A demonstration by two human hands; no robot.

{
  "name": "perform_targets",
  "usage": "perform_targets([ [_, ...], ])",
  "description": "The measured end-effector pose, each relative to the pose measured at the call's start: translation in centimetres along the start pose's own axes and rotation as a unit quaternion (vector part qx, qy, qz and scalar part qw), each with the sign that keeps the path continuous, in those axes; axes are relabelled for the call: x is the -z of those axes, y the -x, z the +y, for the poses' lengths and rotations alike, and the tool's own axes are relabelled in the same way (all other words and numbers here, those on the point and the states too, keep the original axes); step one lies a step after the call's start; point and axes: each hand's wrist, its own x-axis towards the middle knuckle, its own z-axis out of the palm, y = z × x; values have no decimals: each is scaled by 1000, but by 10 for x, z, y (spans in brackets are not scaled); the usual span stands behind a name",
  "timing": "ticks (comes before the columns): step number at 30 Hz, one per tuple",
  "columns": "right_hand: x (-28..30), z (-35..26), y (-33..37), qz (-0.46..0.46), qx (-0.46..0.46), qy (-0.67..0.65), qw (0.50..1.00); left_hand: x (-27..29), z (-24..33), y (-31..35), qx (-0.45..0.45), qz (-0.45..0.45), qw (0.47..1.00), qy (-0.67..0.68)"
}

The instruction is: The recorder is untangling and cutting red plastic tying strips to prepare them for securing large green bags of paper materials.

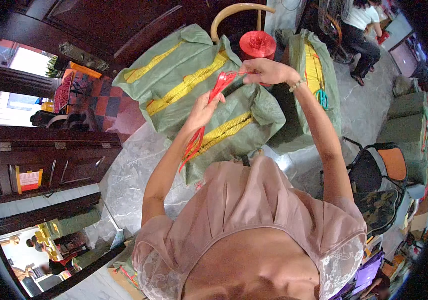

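Observation:
My left hand (204, 111) is closed round a bundle of red plastic string (219, 86). Its looped top sticks up past my fingers, and loose ends hang below my wrist. To the right, my right hand (268, 72) is closed, with fingertips pinching a thin red strand that runs from the bundle. Just behind that hand stands a big roll of red string (257, 44). Under both hands lies a large green woven sack (174, 75), with yellow bundles (189, 85) showing in its openings. A second green sack (296, 125) with yellow contents and a teal cord stands at the right.
A curved wooden chair back (239, 7) rises behind the sacks. At the right are an orange and black chair (391, 162) and stacked green sacks (409, 120). Another person (361, 35) sits at the far right. A dark wooden door (49, 162) stands at the left.

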Motion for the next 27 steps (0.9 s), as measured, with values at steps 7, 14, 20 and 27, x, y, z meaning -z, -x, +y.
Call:
perform_targets([
  [7, -64, 14, -28, 305, -43, -273, 911, -24, -8, -30, -81, 111, 989, 59],
  [14, -92, -11, -42, 367, -60, -382, 846, -37, -6, -29, -58, 119, 990, -51],
  [20, -100, -39, -51, 362, -32, -418, 832, -39, 3, -30, -119, 133, 980, -84],
  [27, -123, -68, -74, 297, 78, -378, 873, 9, 45, -3, -251, 268, 907, 204],
])
